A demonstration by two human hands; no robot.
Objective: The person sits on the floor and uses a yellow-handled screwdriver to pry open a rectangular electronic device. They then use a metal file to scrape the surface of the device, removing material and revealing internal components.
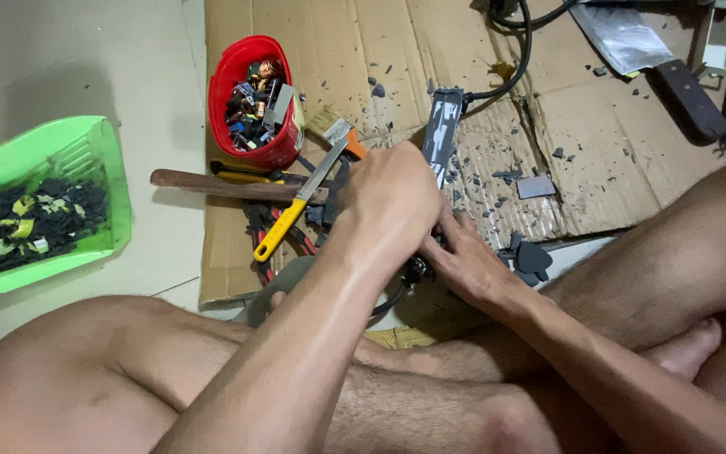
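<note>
Two hands meet over the near edge of the cardboard (pixel 380 50), and we judge they are working one small dark part (pixel 414 271) between them. Our left hand (pixel 392 202) is closed into a loose fist on top, seemingly bearing down; our right hand (pixel 464 261) comes in from below with fingers curled around the same part, likely to steady it. What the part is we cannot tell: the left hand covers most of it, and only a black nub and a bit of cable show beneath. Tools lie just beside the hands toward the cardboard's left edge, probably kept within easy reach: a file (pixel 296 210) with a yellow handle, a wooden handle (pixel 212 183), a brush (pixel 334 130). A red tub (pixel 286 151) of mixed components sits at that edge, and a green tray (pixel 86 147) of black scraps rests on the floor well apart, so sorted pieces stay separate. Black chips litter the cardboard. A long dark strip (pixel 443 134) stands just beyond the hands. Items at the far right corner are cut off.
</note>
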